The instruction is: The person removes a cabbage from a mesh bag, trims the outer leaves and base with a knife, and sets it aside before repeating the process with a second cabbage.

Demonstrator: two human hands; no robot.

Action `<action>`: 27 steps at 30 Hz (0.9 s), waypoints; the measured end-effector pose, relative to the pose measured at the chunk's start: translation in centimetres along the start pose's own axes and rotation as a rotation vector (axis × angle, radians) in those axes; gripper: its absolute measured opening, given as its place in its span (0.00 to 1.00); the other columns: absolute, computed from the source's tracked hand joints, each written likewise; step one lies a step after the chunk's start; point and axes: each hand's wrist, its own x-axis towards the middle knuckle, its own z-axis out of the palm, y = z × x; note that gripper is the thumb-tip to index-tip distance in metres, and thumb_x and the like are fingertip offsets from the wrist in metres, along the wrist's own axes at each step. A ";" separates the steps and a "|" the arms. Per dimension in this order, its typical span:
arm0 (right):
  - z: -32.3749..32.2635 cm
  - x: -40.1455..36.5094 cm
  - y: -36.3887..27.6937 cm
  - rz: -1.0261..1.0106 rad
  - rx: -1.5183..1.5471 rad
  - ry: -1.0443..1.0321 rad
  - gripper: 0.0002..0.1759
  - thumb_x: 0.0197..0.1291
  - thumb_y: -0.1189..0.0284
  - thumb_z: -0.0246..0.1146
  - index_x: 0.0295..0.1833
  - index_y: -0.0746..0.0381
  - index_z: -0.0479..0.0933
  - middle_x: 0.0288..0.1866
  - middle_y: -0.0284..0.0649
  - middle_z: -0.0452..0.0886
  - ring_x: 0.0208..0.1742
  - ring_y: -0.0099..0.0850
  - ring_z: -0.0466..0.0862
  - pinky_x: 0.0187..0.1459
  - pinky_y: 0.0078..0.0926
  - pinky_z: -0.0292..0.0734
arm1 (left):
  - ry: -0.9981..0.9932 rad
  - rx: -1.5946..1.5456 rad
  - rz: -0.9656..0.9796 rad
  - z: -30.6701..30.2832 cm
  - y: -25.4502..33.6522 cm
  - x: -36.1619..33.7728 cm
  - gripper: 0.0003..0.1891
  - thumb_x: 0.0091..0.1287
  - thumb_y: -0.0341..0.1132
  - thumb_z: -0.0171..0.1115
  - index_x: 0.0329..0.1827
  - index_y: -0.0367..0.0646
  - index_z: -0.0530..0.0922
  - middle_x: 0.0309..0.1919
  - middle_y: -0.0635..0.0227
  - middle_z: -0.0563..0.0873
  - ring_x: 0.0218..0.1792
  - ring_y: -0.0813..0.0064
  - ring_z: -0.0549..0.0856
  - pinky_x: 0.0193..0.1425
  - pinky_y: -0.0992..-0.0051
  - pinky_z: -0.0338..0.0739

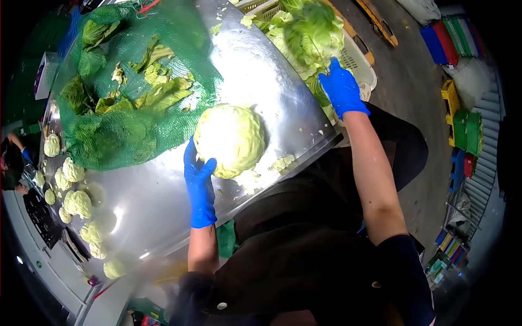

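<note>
A trimmed pale green cabbage point(231, 141) rests on the metal table near its front edge. My left hand point(199, 182), in a blue glove, cups the cabbage's left side, thumb in front and fingers partly hidden. My right hand point(343, 91), also gloved in blue, is over the table's right edge with its fingers apart. Just beyond its fingertips, loose outer cabbage leaves point(312, 35), blurred at the top, are heaped over a pale plastic crate point(365, 69). Small leaf scraps point(283, 163) lie beside the cabbage.
A green mesh bag point(114, 142) with loose leaves in it spreads over the table's far left. Several cabbages point(77, 204) line the left edge. Another person point(19, 157) is at far left. Coloured crates point(466, 130) stand at right.
</note>
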 end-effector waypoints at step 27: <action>-1.3 -14.0 -7.9 -0.578 0.000 -0.183 0.39 0.72 0.50 0.54 0.76 0.68 0.59 0.23 0.45 0.80 0.18 0.36 0.80 0.20 0.36 0.74 | 0.061 1.030 0.440 8.4 1.1 -1.6 0.68 0.40 0.50 0.85 0.78 0.30 0.48 0.68 0.43 0.62 0.68 0.48 0.67 0.73 0.58 0.63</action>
